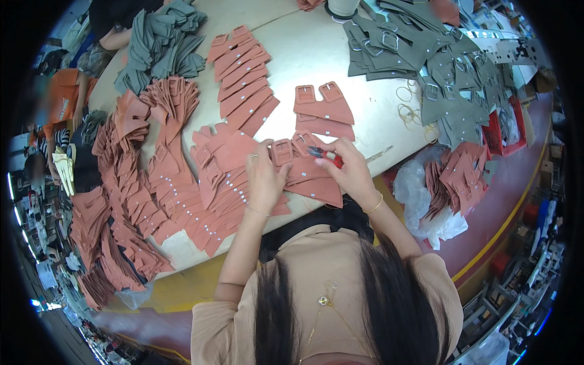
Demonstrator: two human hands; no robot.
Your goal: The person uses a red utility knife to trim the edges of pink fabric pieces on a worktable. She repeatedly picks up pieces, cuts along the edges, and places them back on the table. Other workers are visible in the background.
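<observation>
My right hand [351, 167] is closed round a small pair of snips with red handles [331, 159], their dark jaws at a covered square buckle. That buckle sits on a coral-coloured cut piece [310, 173] of leather-like material, which carries a second square buckle [281, 152]. With its fingers and thumb at the piece's left buckle, my left hand [266, 179] grips it. More coral layers lie under it at the table edge. Just beyond are two overlapping coral pieces [322, 109] with buckles.
Coral pieces in a fanned row [243, 79] and large heaps [128, 176] cover the left of the table [286, 55]. Green-grey buckled pieces [420, 48] pile at the right, near loose rubber bands [409, 106]. Off the right edge are plastic bags [413, 188] and a red crate [511, 131].
</observation>
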